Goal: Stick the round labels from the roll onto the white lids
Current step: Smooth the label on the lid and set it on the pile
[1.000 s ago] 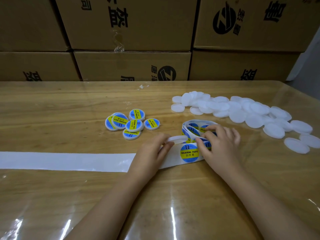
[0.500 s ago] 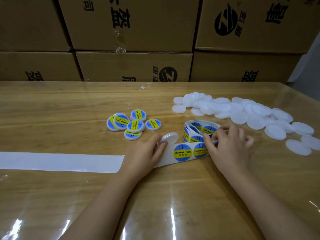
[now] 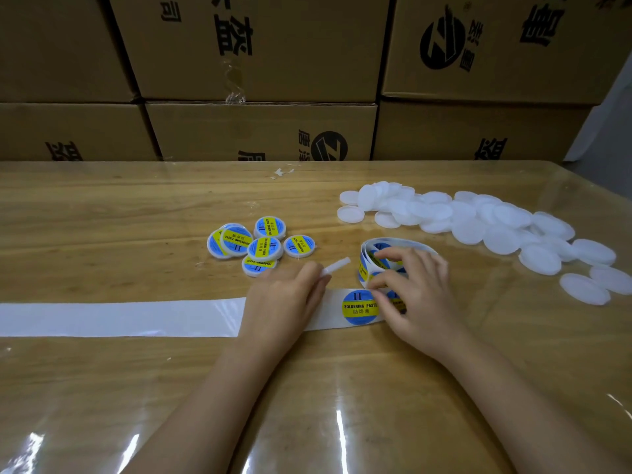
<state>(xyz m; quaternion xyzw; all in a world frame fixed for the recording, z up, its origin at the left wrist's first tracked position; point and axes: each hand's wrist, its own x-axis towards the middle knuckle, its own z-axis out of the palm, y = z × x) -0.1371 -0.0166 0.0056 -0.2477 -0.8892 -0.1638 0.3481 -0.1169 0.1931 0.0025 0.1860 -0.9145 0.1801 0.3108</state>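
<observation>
From my remote seat I see a broad wooden desk (image 3: 102, 234), its grain running left to right under a clear film (image 3: 342, 422) that throws glossy streaks of light along the near edge. Behind the far edge stands a wall of brown cardboard boxes (image 3: 260, 131), matt, square-cornered and printed with black characters and a round logo. At the far right lies a loose heap of white lids (image 3: 478, 220): flat, round, milky plastic discs that overlap one another. Left of the heap, near the middle, a small cluster of labelled lids (image 3: 263, 246) shows blue and yellow faces. Between the two groups the roll (image 3: 371, 249) stands as a slack coil on its edge, and its shiny white backing strip (image 3: 119, 318) runs flat along the desk to the left edge. One round blue label (image 3: 359, 306) with a yellow band sits on the strip between my hands. The left hand (image 3: 284, 302) rests on the strip, its grip pinching a blank lid (image 3: 337, 265) that juts edge-on from the fingertips. The right hand (image 3: 420, 295) is curled over the roll and the strip; I cannot tell whether its grip pinches a label or only presses there.
</observation>
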